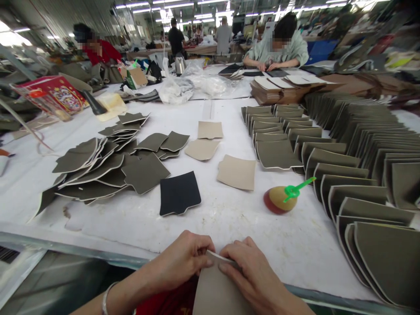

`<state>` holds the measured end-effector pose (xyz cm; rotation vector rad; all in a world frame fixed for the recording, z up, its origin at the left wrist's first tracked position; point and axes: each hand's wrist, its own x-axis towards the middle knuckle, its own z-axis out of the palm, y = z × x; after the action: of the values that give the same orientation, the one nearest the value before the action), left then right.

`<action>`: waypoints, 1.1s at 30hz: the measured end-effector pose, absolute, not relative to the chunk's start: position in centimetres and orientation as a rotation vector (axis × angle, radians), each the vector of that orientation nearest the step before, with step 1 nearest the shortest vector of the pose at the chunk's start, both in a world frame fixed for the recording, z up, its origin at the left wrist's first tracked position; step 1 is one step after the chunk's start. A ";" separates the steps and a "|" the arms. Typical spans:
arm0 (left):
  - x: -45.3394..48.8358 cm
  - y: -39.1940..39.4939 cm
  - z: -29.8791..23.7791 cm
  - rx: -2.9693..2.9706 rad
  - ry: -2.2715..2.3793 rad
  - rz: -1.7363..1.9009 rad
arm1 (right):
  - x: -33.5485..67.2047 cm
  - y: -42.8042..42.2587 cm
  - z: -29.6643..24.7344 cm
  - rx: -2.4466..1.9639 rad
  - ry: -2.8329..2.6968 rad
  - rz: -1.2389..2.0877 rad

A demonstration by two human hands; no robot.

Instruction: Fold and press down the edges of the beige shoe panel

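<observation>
Both hands meet at the table's near edge on a beige foam-backed panel (215, 291). My left hand (183, 260) pinches its top edge with curled fingers. My right hand (251, 273) grips the same top edge from the right, fingers pressed on the panel. Just beyond lies a black panel (179, 193) on the white table (229, 218). To its left spreads a loose heap of olive panels (108, 164). Three beige panels (236, 172) lie in the middle.
Rows of overlapping olive panels (354, 175) fill the right side. A small red-and-yellow bottle with a green nozzle (278, 199) lies near them. Brown stacks (278, 89), plastic bags (183, 87) and a red box (57, 94) sit farther back. Other people work at far tables.
</observation>
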<state>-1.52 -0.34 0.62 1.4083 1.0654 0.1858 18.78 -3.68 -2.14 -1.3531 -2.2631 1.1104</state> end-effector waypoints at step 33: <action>-1.1 -0.9 1.0 1.771 1.065 0.134 | 18.6 -3.6 -3.8 -1.180 -2.344 0.888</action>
<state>-1.06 -0.90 0.99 1.7714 1.0649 0.1342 18.59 -3.64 -3.77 -1.1796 -2.3437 0.8880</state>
